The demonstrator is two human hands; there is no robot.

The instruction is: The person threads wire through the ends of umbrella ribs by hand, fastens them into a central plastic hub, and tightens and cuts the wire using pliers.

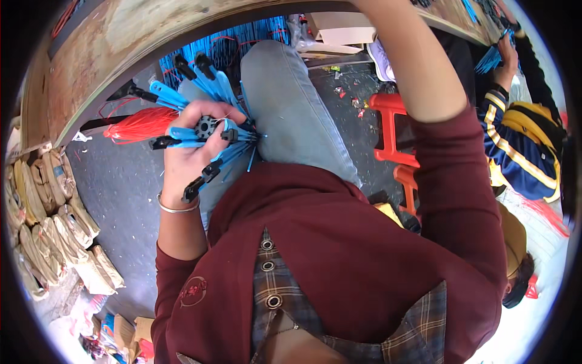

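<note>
My left hand point(183, 155) is closed round a bundle of thin blue strips with black clip-like ends point(212, 167), held over my lap. The strips fan out on several sides of the fist. A black round piece with holes point(206, 127) shows between thumb and fingers, and a thin reddish strand runs near the fingertips. My right forearm point(418, 60) reaches up and forward over the bench edge. The right hand lies beyond the upper edge of the picture, so what it touches is hidden.
A wooden bench point(139, 30) curves across the top. Beneath it are many blue strips point(227, 45) and a red strand bundle point(142, 124). Brown paper packs point(54, 218) lie at left. A red plastic stool point(391, 127) stands right, near a co-worker's hand point(508, 54) with blue strips.
</note>
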